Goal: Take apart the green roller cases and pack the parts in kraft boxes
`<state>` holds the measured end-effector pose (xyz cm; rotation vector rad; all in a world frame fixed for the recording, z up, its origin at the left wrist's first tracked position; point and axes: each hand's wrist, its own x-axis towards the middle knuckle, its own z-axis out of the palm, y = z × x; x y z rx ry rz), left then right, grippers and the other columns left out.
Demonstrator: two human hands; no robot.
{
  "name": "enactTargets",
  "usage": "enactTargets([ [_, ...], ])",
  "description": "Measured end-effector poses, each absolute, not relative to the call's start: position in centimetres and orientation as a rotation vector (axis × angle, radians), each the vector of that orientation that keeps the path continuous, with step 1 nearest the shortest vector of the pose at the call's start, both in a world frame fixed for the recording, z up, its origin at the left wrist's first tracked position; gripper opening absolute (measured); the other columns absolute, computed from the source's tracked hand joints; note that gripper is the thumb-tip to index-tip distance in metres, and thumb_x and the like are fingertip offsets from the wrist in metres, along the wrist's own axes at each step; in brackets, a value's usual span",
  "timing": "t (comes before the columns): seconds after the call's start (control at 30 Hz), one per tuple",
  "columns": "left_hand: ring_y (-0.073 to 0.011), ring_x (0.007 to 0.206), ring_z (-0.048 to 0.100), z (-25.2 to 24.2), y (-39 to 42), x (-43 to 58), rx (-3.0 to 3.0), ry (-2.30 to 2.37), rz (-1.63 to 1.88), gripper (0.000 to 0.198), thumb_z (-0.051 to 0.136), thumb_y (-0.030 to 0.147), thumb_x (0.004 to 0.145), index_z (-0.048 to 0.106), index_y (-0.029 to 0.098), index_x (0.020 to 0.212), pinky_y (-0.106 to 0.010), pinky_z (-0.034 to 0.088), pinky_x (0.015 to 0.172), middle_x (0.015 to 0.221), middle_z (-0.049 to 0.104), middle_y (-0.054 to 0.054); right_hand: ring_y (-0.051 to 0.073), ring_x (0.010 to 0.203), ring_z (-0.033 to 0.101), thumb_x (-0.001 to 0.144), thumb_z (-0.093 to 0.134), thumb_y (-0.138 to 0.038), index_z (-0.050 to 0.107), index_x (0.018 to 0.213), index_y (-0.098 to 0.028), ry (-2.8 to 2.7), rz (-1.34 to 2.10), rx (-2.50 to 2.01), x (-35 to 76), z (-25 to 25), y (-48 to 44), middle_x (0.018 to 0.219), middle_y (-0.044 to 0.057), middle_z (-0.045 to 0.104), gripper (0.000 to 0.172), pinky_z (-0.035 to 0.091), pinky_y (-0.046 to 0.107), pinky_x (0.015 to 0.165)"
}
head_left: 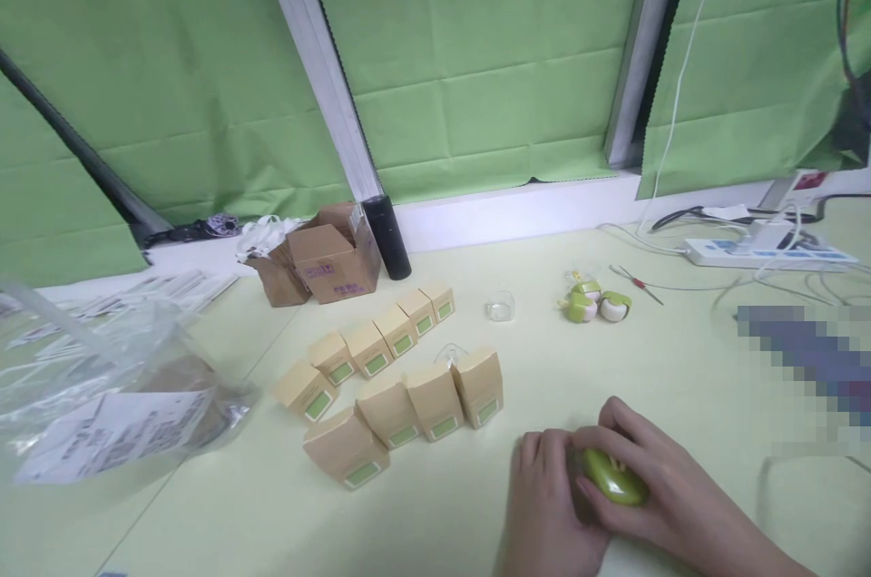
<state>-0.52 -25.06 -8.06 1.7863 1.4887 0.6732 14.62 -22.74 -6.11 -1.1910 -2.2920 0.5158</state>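
A shiny green rounded object (616, 477) is held low on the right side of the view. My right hand (650, 477) wraps round it, thumb below and fingers above. Against its left side rests my left hand (554, 504), fingers curled; what they grip there is mostly hidden, perhaps a clear piece. Beyond my hands lie several green and white rounded items (597, 303) in a small cluster. A small clear plastic piece (500, 307) sits left of them. Two rows of small tan boxes with green labels (435, 400) stand left of my hands.
An open cardboard box (333, 259) and a black cylinder (387, 238) stand at the back. A clear plastic bag (136, 405) lies at the left. At the back right are a power strip (768, 254) with cables and a thin red-handled tool (638, 284). A blurred patch covers the right edge.
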Motion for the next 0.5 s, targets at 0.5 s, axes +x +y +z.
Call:
enactTargets([
  [0.5, -0.0250, 0.117, 0.042, -8.5, -25.2, -0.6, 1.600, 1.445, 0.720, 0.077, 0.056, 0.009, 0.060, 0.030, 0.014, 0.133, -0.037, 0.031, 0.103, 0.123, 0.050, -0.012, 0.024, 0.087, 0.059, 0.081, 0.061, -0.043, 0.058, 0.110, -0.031, -2.420, 0.574, -1.201, 15.3, -7.5, -22.3, 0.103, 0.007, 0.055, 0.032, 0.051, 0.036, 0.074],
])
